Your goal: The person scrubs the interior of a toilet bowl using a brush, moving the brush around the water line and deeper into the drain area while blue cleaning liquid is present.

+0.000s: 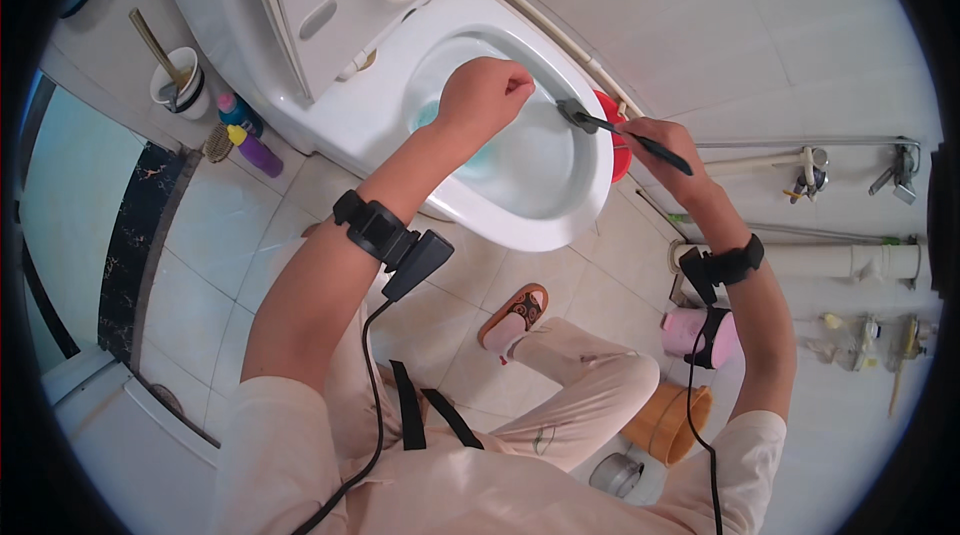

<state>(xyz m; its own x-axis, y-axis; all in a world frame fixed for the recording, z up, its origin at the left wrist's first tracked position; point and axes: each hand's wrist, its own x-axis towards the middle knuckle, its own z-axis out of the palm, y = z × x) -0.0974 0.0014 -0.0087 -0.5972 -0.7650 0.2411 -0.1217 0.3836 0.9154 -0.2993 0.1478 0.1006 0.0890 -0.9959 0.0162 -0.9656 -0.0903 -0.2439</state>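
A white toilet bowl (545, 230) with bluish water inside fills the upper middle, its lid raised. My left hand (485, 97) is closed in a fist above the bowl, and nothing shows in it. In my right hand (662, 157), at the bowl's right side, is the black handle of a small brush (578, 116). Its grey head lies at the inner right edge of the rim, pointing left into the bowl. Black straps with cables sit around both my forearms.
A red bucket (618, 163) stands partly hidden behind the bowl's right side. To the left are a toilet brush holder (192, 95), a purple bottle (258, 153) and a teal bottle (238, 113). Pipes and taps (812, 175) line the right wall, above a pink container (690, 335) and wooden bucket (665, 425).
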